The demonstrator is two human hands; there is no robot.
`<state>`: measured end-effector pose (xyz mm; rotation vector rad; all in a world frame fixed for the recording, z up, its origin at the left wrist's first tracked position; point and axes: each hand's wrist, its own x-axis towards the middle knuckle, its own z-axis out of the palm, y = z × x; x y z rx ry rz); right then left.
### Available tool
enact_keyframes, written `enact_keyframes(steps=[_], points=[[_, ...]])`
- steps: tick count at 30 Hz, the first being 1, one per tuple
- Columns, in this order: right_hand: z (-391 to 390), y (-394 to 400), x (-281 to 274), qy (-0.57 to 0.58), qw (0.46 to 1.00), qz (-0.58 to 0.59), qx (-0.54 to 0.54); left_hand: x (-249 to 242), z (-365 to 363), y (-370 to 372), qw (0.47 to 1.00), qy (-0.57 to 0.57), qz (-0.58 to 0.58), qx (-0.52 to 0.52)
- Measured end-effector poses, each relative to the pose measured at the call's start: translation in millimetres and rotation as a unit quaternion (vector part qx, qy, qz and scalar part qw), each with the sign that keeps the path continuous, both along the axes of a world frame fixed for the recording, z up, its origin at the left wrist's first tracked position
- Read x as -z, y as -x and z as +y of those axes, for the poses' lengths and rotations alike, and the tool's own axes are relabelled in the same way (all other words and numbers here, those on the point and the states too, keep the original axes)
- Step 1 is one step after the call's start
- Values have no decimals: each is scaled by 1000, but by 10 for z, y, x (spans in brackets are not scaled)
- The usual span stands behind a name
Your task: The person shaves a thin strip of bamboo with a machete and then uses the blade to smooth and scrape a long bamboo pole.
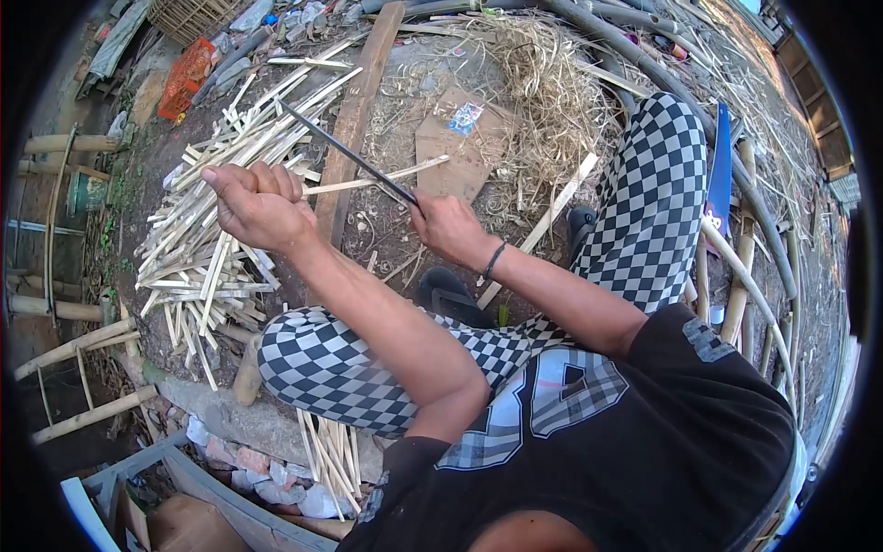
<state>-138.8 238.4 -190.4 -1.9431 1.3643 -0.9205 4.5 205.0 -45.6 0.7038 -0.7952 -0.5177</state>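
Observation:
My left hand [262, 207] is closed, palm turned up, around one end of a pale bamboo strip [345, 185]. The strip points right, crossing the dark blade near my right hand. My right hand [451, 225], with a dark band on its wrist, is wrapped round the near end of a long thin knife [345, 155]. Its blade slants up and left, the tip over a pile of split strips [216, 239]. My fingers cover the handle. Beneath the blade lies a long wooden plank [354, 115].
Curly shavings [543, 92] lie beyond flattened cardboard [460, 143]. A blue saw [719, 175] rests beside my right knee. An orange crate [186, 78] stands upper left. Poles lie at the right, and more strips [331, 460] by my left knee.

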Motion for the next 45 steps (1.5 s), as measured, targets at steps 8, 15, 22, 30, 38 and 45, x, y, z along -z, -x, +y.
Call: enact_keyframes(steps=[8, 15, 22, 30, 38, 45], points=[[145, -29, -313, 74, 996, -31, -29, -17, 38, 48, 998, -28, 12, -55], [-161, 107, 441, -26, 995, 83, 40, 90, 27, -125, 993, -39, 40, -105], [64, 74, -105, 53, 998, 15, -21, 40, -15, -66, 993, -38, 38, -103], [-271, 247, 387, -36, 993, 105, 49, 53, 6, -109, 992, -48, 48, -107], [-299, 260, 561, 4, 996, 80, 37, -39, 17, 34, 995, -50, 26, -87], [-426, 324, 359, -52, 988, 136, 43, -45, -4, 47, 997, -35, 35, -55]])
